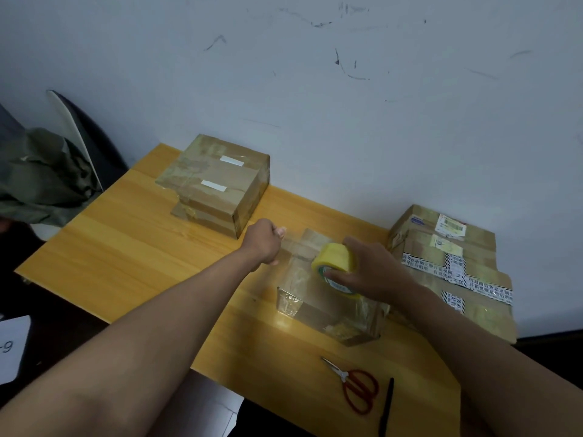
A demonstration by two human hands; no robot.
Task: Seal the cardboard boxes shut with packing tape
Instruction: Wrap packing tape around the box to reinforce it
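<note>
We're gripping the tape roll [335,263] w/ our right hand [369,266] atop the middle box [328,294]; left hand [265,242] is pinching the tape end [291,239], stretching it over the box's far edge.

The hands [315,253] hide part of the middle box [328,298]; label print [449,227] too small to read

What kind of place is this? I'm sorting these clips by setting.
Probably a small makeshift packing station in a plain room: a wooden table against a scuffed white wall, taped cardboard boxes stacked on it, and red-handled scissors at hand.
</note>
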